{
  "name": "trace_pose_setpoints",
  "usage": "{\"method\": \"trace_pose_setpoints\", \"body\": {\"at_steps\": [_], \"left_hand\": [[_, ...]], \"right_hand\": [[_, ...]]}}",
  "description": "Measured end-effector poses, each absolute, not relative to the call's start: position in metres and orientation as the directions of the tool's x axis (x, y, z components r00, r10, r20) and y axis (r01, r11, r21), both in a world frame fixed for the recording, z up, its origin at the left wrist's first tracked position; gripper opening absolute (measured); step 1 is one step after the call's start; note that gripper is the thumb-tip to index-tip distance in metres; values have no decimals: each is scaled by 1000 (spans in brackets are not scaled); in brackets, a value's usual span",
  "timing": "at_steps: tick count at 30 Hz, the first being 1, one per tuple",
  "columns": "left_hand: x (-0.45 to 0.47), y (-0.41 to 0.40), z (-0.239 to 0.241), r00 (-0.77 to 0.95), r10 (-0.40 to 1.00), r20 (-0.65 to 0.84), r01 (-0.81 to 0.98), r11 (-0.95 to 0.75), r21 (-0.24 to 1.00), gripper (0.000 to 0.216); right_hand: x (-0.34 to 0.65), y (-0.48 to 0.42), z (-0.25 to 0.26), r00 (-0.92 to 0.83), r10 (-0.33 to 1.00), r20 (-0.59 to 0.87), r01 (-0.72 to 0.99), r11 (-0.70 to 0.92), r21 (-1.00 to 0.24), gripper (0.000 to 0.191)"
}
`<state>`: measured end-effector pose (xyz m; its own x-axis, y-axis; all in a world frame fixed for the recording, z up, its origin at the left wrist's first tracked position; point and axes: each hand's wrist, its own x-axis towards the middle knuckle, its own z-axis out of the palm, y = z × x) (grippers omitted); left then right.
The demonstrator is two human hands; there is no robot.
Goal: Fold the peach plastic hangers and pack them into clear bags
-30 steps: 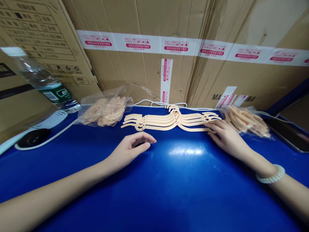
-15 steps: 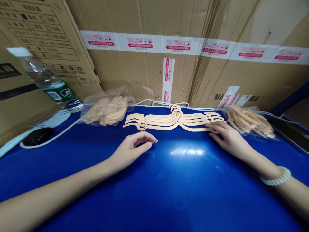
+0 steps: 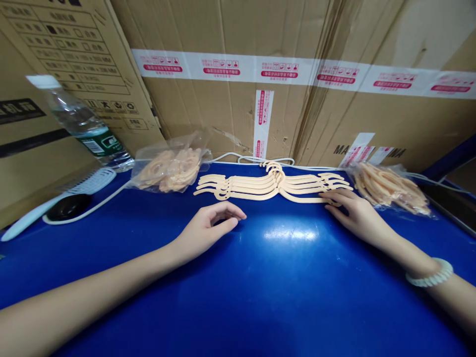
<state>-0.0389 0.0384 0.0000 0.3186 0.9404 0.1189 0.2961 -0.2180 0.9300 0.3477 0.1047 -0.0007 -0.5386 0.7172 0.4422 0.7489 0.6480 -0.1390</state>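
Peach-coloured hangers (image 3: 256, 187) lie overlapped in a row on the blue table, their hooks bunched at the centre back. At the right end of the nearest hanger (image 3: 303, 200), my right hand (image 3: 355, 213) has its thumb and fingers around the tip. That hanger's right arm sits slightly apart from the others. My left hand (image 3: 213, 225) hovers over or rests on the table just in front of the hangers' left half; which one I cannot tell. Its fingers are loosely curved, with a gap to the thumb and nothing between them.
Clear bags of peach-coloured pieces lie left (image 3: 169, 168) and right (image 3: 388, 188) of the hangers. At the left are a water bottle (image 3: 87, 126), a pale hairbrush (image 3: 63, 201) and a black mouse-like object (image 3: 69, 207). Behind stand taped cardboard boxes (image 3: 230, 114); a white cable (image 3: 226, 157) runs along them.
The whole view has shifted slightly, with things appearing a little further right. Both hands and the hangers keep nearly the same places relative to one another.
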Motion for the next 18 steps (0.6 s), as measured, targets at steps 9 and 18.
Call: {"method": "trace_pose_setpoints", "body": {"at_steps": [9,18], "left_hand": [[-39,38,-1,325,938,119,304,-223,926,17],[-39,38,-1,334,932,142,313,-252,916,17]], "right_hand": [[347,105,0,-530,721,446,749,645,-152,27],[347,105,2,-535,725,434,740,650,-173,28]]}}
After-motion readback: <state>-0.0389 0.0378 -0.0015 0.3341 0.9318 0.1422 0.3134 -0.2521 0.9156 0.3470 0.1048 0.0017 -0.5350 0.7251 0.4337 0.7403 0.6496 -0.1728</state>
